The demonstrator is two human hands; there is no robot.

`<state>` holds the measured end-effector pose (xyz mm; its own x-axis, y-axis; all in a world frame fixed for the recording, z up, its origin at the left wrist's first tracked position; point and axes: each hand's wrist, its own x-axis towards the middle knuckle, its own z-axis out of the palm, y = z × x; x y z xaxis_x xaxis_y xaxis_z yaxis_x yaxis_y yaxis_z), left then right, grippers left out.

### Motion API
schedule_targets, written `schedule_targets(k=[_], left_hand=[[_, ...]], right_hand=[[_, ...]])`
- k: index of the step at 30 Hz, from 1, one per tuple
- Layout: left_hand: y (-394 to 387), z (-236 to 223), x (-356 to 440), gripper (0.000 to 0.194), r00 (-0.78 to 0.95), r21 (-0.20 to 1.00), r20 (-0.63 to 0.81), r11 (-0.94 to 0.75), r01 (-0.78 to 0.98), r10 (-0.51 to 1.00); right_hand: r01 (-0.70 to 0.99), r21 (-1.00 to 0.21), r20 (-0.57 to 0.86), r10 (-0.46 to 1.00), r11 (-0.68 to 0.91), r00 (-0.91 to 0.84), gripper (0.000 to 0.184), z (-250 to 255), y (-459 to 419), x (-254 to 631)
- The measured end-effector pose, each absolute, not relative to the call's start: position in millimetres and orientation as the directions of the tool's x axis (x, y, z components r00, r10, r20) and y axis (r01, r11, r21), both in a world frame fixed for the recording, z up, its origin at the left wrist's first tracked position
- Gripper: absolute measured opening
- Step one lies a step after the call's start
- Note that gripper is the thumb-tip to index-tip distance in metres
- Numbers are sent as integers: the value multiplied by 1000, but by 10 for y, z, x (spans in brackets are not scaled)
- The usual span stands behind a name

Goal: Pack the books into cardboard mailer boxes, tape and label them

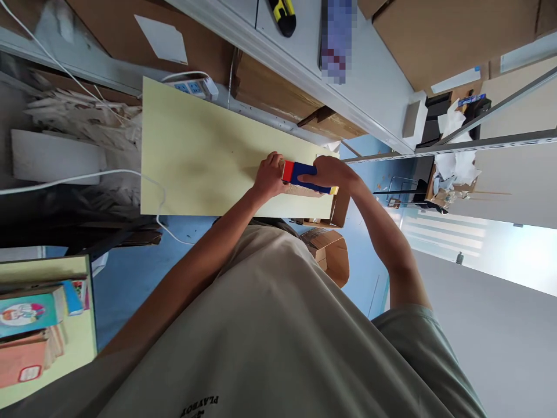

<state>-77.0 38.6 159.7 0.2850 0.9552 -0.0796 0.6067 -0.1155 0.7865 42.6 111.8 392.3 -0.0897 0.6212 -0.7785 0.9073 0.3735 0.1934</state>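
A long blue-and-red block (310, 176) with a yellow far end and a tan lower side is between my hands, over the right part of a pale yellow board (195, 157). My left hand (268, 177) grips its red end, fingers closed round the edge. Across the blue part lies my right hand (329, 173), its thumb pressed along the face and its fingers curled over the far side. Whether the block is a thick book or a box I cannot tell, since my hands cover both ends.
Behind the board runs a white shelf (304, 52) bearing a yellow-and-black cutter (284, 16). A power strip (195, 87) stands at the board's back edge. Open cardboard boxes (333, 255) are on the blue floor. Books (30, 313) lie at lower left; a white cable (108, 172) hangs nearby.
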Motion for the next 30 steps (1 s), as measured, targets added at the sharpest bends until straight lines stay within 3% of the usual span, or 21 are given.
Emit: schedule_targets(k=[8, 17, 22, 26, 30], left_hand=[[362, 1521, -797, 64, 285, 808, -11, -160, 568, 958], [268, 1566, -773, 61, 238, 806, -27, -120, 580, 971], [239, 1598, -776, 54, 222, 772, -47, -106, 626, 974], [240, 1645, -758, 67, 210, 749, -56, -99, 656, 976], [103, 1620, -807, 94, 168, 741, -65, -65, 669, 984]], right_hand=[[916, 143, -791, 600, 374, -121, 62, 3859, 1171, 668], [966, 17, -847, 517, 260, -124, 51, 3778, 1205, 1012], [958, -49, -856, 483, 282, -186, 59, 3642, 1288, 1184], [925, -74, -822, 502, 372, -268, 63, 3616, 1379, 1174], [892, -149, -785, 498, 427, -369, 63, 3611, 1440, 1063]])
